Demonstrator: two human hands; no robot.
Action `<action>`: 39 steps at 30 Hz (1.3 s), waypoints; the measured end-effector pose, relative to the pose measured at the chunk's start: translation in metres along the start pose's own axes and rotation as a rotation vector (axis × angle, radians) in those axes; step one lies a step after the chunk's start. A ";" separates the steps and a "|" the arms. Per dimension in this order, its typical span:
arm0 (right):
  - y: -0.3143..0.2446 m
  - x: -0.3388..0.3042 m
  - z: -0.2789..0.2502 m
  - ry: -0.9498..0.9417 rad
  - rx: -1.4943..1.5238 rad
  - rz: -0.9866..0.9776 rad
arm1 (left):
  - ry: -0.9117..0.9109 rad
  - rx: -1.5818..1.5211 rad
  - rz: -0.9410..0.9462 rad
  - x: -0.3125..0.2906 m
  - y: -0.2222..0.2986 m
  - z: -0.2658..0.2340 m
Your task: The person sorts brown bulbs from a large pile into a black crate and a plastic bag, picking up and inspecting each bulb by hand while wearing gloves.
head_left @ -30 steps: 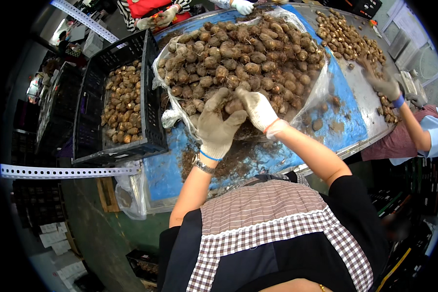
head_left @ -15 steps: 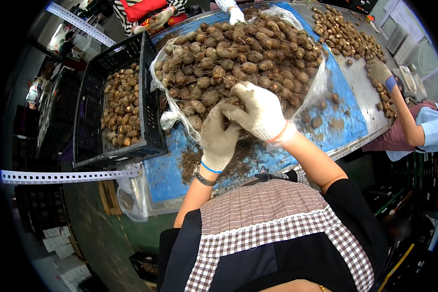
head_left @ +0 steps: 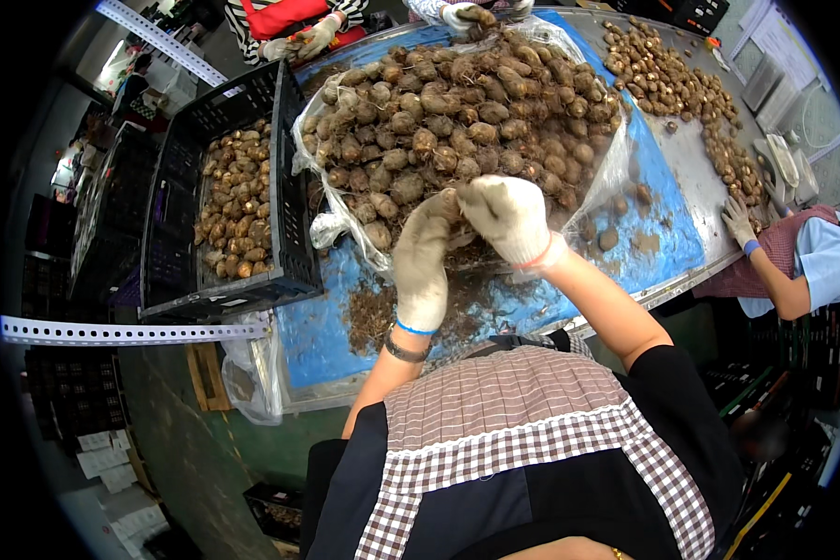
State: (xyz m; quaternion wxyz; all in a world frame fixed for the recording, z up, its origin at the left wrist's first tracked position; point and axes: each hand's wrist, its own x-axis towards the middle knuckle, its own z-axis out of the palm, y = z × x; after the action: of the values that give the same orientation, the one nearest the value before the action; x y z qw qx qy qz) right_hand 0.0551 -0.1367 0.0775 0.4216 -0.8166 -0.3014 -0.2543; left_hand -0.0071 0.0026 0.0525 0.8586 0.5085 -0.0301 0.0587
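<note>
A big heap of small brown hairy taro roots (head_left: 438,126) lies in front of me in a clear plastic bag (head_left: 345,227) spread open on the table. Over the heap's near edge my hands meet, both in off-white knit gloves. My left hand (head_left: 422,254) is closed around a small taro root (head_left: 454,205), of which only a bit of brown shows. Against it my right hand (head_left: 508,220) is curled with fingers pinched together; what they grip is hidden. Dark soil and root scraps (head_left: 373,313) litter the table beneath.
A black plastic crate (head_left: 294,187) with cleaner taro roots (head_left: 235,205) stands at left. More taro roots (head_left: 672,79) are spread over the metal table (head_left: 686,154) at right. Blue sheeting (head_left: 667,224) covers the middle. A co-worker's gloved hand (head_left: 739,222) rests at right; other gloved hands (head_left: 308,39) work across the table.
My hands have lowered slightly, the right turning into a tighter curl beside the left. The co-worker's hand at right has moved nearer; another across the table has lifted a taro root.
</note>
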 end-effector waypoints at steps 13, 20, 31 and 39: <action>-0.004 -0.026 0.000 -0.207 0.042 0.160 | 0.223 -0.350 -0.208 0.013 -0.005 -0.019; 0.001 0.000 0.002 0.010 0.070 -0.155 | -0.004 -0.490 -0.257 0.005 -0.006 -0.017; 0.000 -0.043 0.010 -0.242 0.059 0.079 | 0.196 -0.435 -0.167 0.007 -0.008 -0.019; 0.006 -0.006 0.007 0.087 0.183 0.091 | -0.021 -0.502 -0.236 0.013 -0.001 -0.003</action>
State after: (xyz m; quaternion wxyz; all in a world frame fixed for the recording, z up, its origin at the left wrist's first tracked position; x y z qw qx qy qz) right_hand 0.0560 -0.1353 0.0664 0.5181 -0.7757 -0.2675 -0.2415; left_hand 0.0063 0.0058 0.0518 0.9582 0.2804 0.0069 -0.0563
